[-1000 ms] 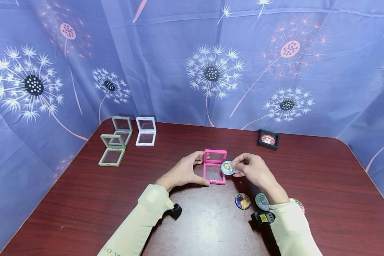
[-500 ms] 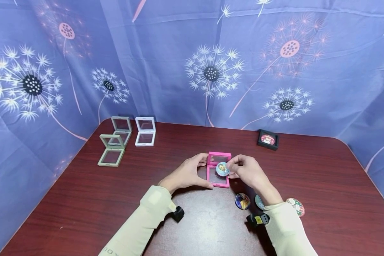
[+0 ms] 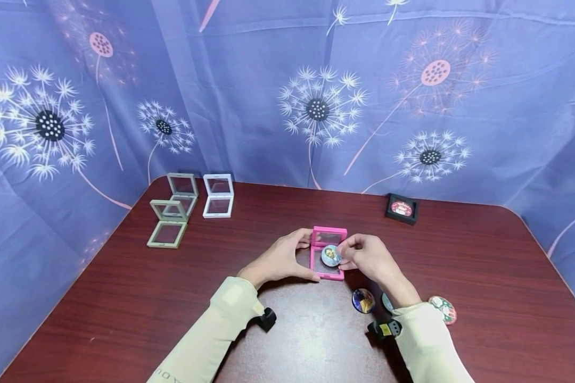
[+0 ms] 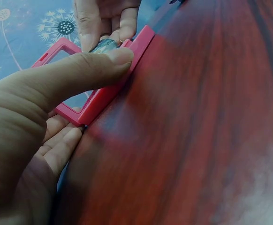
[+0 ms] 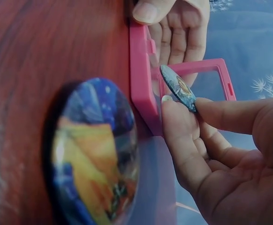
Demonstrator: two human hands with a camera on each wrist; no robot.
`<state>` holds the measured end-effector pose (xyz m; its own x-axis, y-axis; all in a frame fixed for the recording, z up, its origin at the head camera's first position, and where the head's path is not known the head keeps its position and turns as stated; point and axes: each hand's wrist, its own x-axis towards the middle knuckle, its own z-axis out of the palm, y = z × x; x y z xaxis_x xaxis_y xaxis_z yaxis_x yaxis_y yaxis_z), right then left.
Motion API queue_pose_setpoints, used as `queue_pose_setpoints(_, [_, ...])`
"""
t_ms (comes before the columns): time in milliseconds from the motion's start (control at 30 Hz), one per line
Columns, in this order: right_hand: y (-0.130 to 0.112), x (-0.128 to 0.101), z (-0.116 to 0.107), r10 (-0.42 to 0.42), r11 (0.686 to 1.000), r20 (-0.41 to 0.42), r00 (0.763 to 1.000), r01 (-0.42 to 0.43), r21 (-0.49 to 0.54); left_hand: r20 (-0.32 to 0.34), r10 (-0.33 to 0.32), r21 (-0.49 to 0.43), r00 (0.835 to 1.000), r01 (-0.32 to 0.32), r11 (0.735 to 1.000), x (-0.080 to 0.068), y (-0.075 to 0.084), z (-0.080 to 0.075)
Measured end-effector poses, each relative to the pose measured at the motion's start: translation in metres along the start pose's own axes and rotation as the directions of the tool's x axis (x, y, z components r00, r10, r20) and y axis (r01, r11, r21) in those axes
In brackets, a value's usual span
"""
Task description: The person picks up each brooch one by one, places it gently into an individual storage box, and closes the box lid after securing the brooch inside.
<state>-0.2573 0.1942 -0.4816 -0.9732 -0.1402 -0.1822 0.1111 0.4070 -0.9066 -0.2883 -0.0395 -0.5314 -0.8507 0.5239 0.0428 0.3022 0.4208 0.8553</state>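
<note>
A pink hinged display frame [image 3: 329, 276] stands unfolded on the table, its lid raised at the back and clear film in both halves. My left hand [image 3: 280, 259] holds it from the left, thumb along the near edge [image 4: 110, 58] and fingers behind by the lid. Between thumb and fingers my right hand [image 3: 371, 259] pinches a round button badge [image 3: 330, 256] with a figure on light blue. In the right wrist view the badge [image 5: 178, 89] is tilted, close over the frame's lower half. A blue and yellow badge [image 5: 96, 150] lies nearest that wrist.
A badge [image 3: 387, 302] partly under the right forearm and a green and red one [image 3: 443, 309] lie at right. A black frame [image 3: 402, 209] with a red badge is at the back right. Unfolded white [image 3: 218, 207], green [image 3: 166, 235] and grey-green [image 3: 183, 183] frames stand back left.
My right hand has carried the badge left from the frame's right edge to over its lower half. The left hand and pink frame have shifted slightly right.
</note>
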Motion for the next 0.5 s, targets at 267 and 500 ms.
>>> queue_pose_setpoints(267, [0.0027,0.0020,0.0040,-0.010,1.000,-0.009,1.000,0.009,-0.020,0.000,0.013,-0.001,1.000,-0.013,1.000,0.0004,-0.0006,0.0003])
queue_pose_setpoints(500, [0.0036,0.0029,0.0066,-0.002,0.997,-0.030,1.000,0.000,-0.082,0.003,0.015,-0.008,1.000,-0.015,1.000,0.0011,-0.0021,0.0005])
